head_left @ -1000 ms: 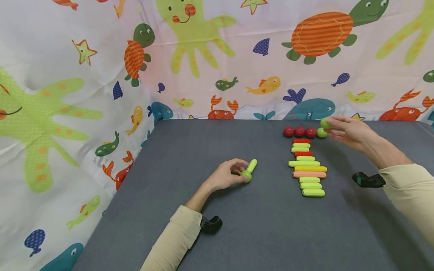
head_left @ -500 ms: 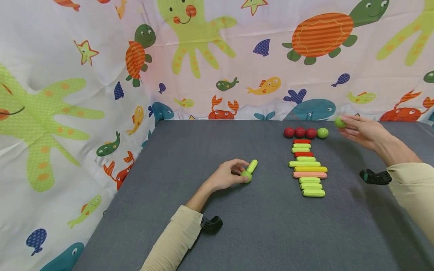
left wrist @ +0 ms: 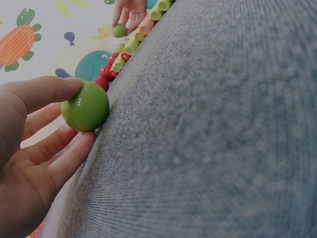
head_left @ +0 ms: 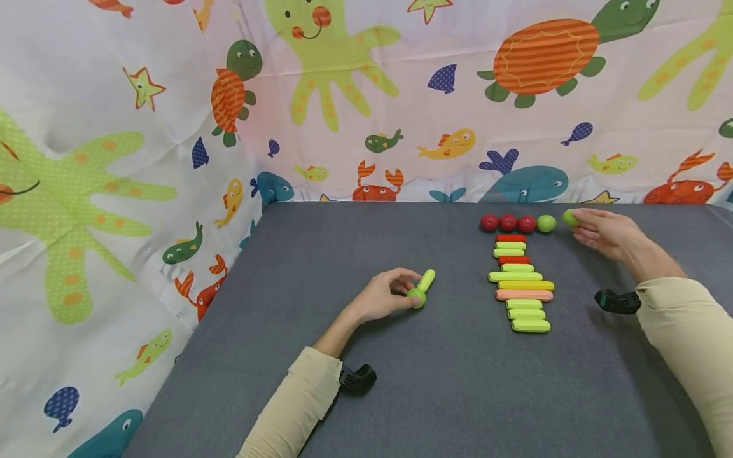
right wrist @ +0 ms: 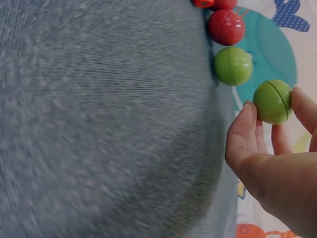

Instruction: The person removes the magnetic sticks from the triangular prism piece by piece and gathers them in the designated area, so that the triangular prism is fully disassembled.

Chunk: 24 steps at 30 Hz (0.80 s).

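Right of the ball row point(head_left: 517, 223) | right hand point(head_left: 608, 233) pinches green ball point(head_left: 570, 218), lowered toward table point(head_left: 401, 381) since 0.5 s ago | left hand point(head_left: 382, 297) unmoved, fingers curled on green ball-and-stick piece point(head_left: 420, 289)

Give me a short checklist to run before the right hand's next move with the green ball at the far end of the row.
1. Right hand pinches the glossy green ball: ok.
2. Gap remains between that ball and the row's green ball: ok.
3. Three red balls sit in line with it: ok.
4. Column of coloured sticks lies clear of the right hand: ok.
5. Left hand holds its own green ball with stick on the grey table: ok.
6. Held ball touches the table: cannot tell.
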Tool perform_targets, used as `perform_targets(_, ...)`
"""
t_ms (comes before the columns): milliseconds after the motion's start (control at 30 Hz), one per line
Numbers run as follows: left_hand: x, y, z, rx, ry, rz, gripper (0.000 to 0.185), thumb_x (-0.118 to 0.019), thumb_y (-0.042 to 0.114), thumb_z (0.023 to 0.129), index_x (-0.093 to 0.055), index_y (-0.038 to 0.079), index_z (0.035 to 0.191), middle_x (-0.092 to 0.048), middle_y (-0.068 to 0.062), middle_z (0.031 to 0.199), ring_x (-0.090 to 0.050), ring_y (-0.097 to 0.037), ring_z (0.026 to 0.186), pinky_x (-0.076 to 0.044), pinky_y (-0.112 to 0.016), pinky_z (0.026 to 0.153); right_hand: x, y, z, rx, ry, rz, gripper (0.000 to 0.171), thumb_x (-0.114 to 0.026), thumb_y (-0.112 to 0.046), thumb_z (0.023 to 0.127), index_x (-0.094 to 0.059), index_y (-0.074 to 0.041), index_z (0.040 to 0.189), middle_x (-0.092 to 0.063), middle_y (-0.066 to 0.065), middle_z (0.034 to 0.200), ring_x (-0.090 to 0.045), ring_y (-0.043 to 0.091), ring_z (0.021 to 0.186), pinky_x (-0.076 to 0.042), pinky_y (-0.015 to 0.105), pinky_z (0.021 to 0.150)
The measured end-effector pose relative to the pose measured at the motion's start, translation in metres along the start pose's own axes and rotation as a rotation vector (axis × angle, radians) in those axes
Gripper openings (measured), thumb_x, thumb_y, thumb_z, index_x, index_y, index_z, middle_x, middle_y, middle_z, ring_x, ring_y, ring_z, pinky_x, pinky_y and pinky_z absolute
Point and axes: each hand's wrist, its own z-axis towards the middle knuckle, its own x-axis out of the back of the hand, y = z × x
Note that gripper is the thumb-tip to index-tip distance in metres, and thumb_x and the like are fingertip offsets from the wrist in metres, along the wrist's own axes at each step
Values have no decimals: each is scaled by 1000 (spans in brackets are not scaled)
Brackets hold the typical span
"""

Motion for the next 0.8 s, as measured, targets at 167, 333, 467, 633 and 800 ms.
perform_targets(167,0,-1,-1,1,0,-2,43,-74,15,85,-60,12,125,-62,2,98,-60,-10,87,-46,-25,63,-2,10,8,24,41,10,10,-76,-20,80,-67,-22,75,-66,-6,76,-65,7,75,-53,22,72)
perform_targets(333,1,1,-1,3,-5,-5,42,-74,14,85,-59,12,125,-62,1,99,-60,-11,86,-46,-25,62,-4,15,12,63,133,-37,22,-78,-23,78,-61,-18,91,-65,-8,73,-64,4,72,-52,20,70)
perform_targets(467,2,2,-1,5,-6,4,43,-74,14,85,-59,11,125,-62,1,99,-60,-11,88,-46,-25,64,-7,16,14,58,196,-53,34,-76,-24,81,-54,-16,105,-64,-9,71,-62,3,70,-52,19,67)
perform_targets(633,1,2,-1,7,-8,8,43,-74,15,85,-59,11,126,-62,2,98,-60,-10,88,-46,-24,67,-10,15,15,41,239,-108,23,-71,-22,86,-56,-16,101,-63,-9,69,-62,3,67,-53,20,64)
perform_targets(800,1,0,0,6,-6,4,43,-74,15,85,-59,12,126,-61,2,98,-60,-10,88,-46,-25,66,-13,14,16,41,268,-219,19,-69,-23,88,-55,-16,99,-62,-11,66,-62,2,63,-53,21,61)
